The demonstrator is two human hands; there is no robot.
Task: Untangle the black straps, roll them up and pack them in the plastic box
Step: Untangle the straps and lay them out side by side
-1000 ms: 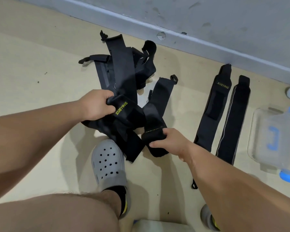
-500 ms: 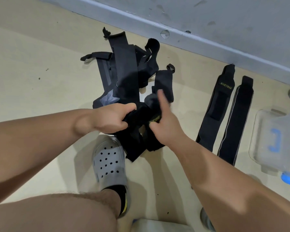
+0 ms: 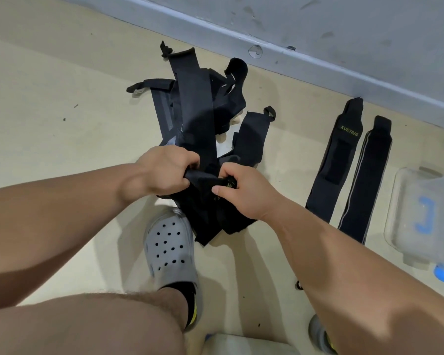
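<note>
A tangled heap of black straps (image 3: 198, 111) lies on the beige floor in front of me. My left hand (image 3: 164, 172) grips one strap's end at the near side of the heap. My right hand (image 3: 241, 193) pinches the same bunch of black strap (image 3: 205, 183) just to the right, its thumb on top. The two hands are almost touching. Two straightened black straps (image 3: 336, 160) (image 3: 367, 180) lie side by side on the right. The clear plastic box (image 3: 426, 216) with blue clips stands at the right edge.
A grey wall and skirting (image 3: 318, 67) run across the back. My grey perforated clog (image 3: 169, 247) stands just below the heap, my bare knee at the bottom left. A second shoe (image 3: 318, 336) shows at the bottom right.
My right hand let go of the strap end at the heap's near right, moved left and now pinches the strap next to my left hand. The heap has been pulled slightly closer.
</note>
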